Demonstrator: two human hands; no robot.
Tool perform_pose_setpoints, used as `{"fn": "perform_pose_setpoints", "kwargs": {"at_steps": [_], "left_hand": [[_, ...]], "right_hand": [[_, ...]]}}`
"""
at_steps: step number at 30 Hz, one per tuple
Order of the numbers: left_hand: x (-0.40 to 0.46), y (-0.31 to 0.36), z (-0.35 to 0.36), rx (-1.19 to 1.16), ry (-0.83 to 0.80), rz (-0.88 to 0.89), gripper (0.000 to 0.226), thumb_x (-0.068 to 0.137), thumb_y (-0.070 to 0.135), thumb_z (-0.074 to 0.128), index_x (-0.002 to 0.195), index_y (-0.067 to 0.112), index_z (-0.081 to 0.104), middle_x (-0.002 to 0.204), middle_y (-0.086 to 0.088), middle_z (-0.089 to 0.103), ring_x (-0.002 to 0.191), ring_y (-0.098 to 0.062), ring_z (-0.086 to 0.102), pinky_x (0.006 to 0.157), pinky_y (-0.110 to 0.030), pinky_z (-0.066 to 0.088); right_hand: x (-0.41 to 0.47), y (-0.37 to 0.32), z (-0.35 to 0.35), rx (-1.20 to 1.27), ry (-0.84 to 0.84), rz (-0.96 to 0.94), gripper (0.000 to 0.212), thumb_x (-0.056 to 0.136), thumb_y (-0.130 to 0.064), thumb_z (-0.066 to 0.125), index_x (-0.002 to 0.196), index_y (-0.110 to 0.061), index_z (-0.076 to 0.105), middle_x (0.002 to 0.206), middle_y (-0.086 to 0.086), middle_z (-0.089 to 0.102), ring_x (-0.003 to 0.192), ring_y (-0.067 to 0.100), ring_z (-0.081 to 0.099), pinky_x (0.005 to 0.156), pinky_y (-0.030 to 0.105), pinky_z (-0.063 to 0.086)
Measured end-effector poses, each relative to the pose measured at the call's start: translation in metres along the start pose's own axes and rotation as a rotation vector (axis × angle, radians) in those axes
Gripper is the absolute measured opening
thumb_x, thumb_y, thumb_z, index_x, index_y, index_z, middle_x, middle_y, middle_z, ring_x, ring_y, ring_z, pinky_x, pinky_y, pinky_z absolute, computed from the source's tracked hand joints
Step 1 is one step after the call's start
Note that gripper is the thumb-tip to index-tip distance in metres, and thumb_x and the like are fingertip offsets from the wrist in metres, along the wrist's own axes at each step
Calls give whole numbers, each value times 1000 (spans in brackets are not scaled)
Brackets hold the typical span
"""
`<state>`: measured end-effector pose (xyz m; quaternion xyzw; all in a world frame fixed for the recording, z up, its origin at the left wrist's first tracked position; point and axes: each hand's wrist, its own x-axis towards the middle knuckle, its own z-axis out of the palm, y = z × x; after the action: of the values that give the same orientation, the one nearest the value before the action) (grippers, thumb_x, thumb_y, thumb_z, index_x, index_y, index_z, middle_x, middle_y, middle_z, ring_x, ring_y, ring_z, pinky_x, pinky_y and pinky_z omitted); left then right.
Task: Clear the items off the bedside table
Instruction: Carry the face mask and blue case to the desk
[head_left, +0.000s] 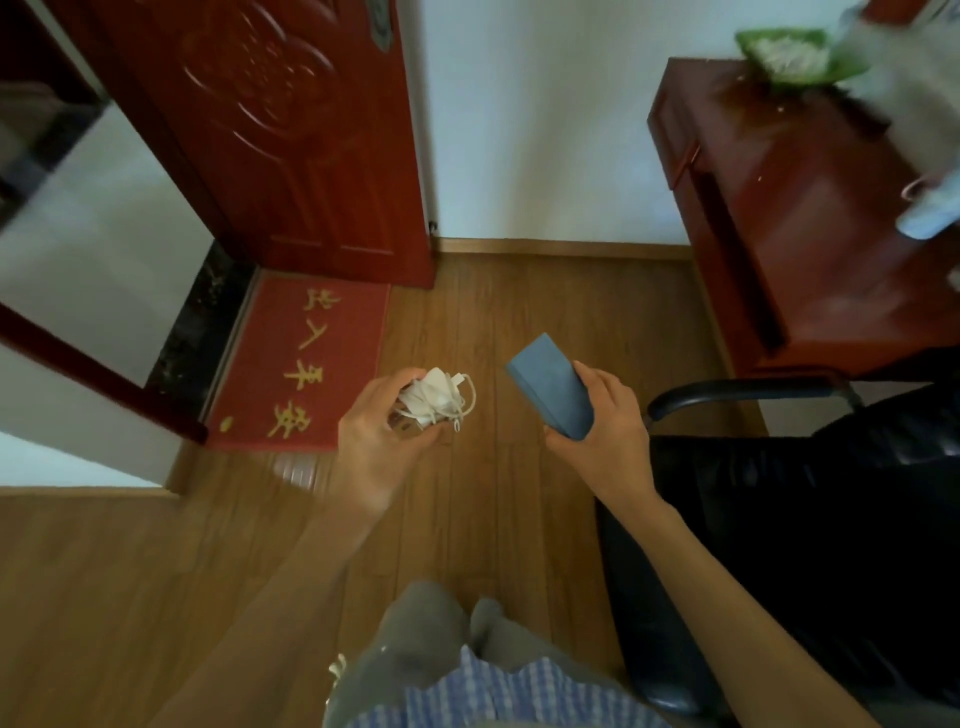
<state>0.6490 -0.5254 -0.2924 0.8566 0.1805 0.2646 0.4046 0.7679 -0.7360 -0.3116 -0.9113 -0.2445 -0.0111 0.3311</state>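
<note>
Gripping white cable bundle (439, 397) in left hand (379, 441), blue box (550, 392) (tilted) in right hand (605, 428)

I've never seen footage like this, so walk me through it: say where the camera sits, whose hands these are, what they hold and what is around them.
There is one picture, from a wide-angle camera worn on a person's head, looking down past their own arms. No machine here. The left hand grips a bundle of white cable. The right hand holds a blue box. Below is a wooden floor, with a red doormat by a red door. A black chair stands to the right, and behind it a red-brown cabinet with blurred items on top.
</note>
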Motion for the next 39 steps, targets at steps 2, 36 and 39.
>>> {"fn": "perform_pose_setpoints", "kwargs": {"at_steps": [2, 36, 39], "left_hand": [[31, -10, 10, -1, -26, 17, 60, 60, 11, 87, 114, 11, 63, 100, 0, 62, 82, -9, 60, 72, -8, 47], [607, -38, 345, -86, -591, 228, 55, 64, 16, 85, 113, 23, 61, 108, 8, 60, 94, -3, 56, 76, -1, 41], [640, -9, 393, -80, -612, 246, 54, 64, 20, 86, 111, 25, 61, 106, 12, 59, 89, 3, 56, 77, 3, 36]], "right_hand": [[29, 6, 2, -12, 12, 13, 83, 70, -26, 78, 140, -15, 36, 133, 3, 46, 117, 16, 41, 90, 30, 41], [474, 219, -29, -199, 381, 586, 83, 68, -32, 79, 138, -19, 37, 130, 2, 47, 115, 16, 43, 90, 36, 46], [507, 252, -49, -208, 414, 602, 81, 67, -31, 80, 137, -15, 41, 128, 4, 50, 113, 17, 46, 87, 35, 47]]}}
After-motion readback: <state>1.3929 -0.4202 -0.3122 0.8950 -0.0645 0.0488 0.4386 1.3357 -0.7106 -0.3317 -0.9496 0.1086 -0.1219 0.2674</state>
